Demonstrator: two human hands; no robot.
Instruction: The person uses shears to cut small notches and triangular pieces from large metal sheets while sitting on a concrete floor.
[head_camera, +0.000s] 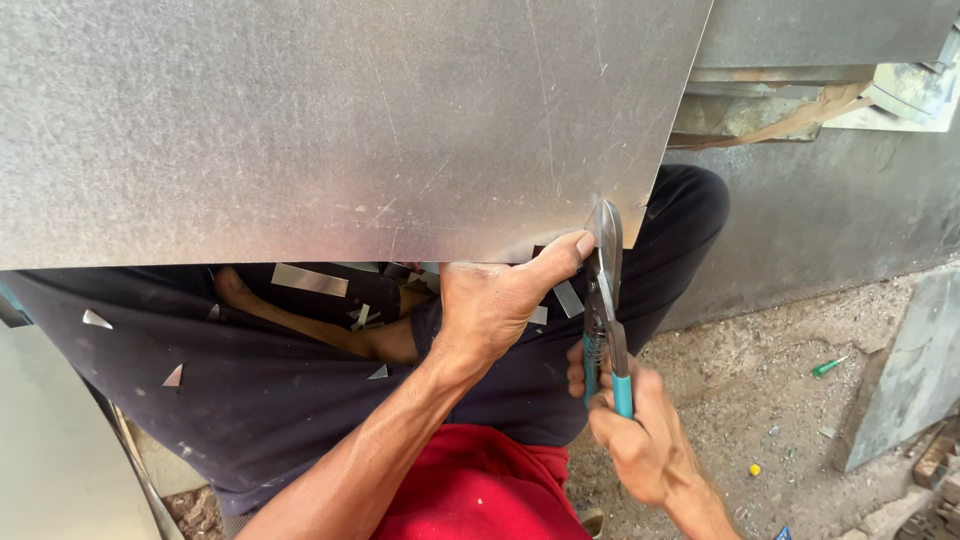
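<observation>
A dull, scratched grey metal sheet (330, 120) lies across the lap. The left hand (495, 305) pinches its near edge; the right hand (635, 430) grips teal-handled tin snips (606, 300) biting that edge. Shiny offcuts (308, 280) litter the dark trousers (250, 390).

You look down on a gritty dirt floor (760, 400) (daylit, strewn with metal offcuts), with a grey wall (830, 210) rising at your right.
</observation>
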